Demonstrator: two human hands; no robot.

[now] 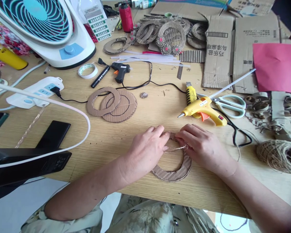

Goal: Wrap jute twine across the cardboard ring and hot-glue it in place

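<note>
A flat cardboard ring (171, 175) lies on the table before me, its upper part covered by my fingers. My left hand (149, 145) is closed on the ring's upper left, with thumb and fingertips pinched together. Across the ring's opening runs a short length of twine (176, 149) between both hands. My right hand (201, 145), also closed, pinches that twine at the ring's upper right. A ball of twine (276, 157) sits to the right, with a loose strand trailing from it.
Beyond my hands lie a yellow glue gun (206, 110), scissors (232, 105) and a yellow cutter (190, 94). Another cardboard ring (92, 103) overlaps a cardboard disc (129, 111). A black glue gun (121, 71), power strip (34, 92) and fan (75, 48) stand farther left. Finished twine-wrapped rings (171, 32) are piled behind.
</note>
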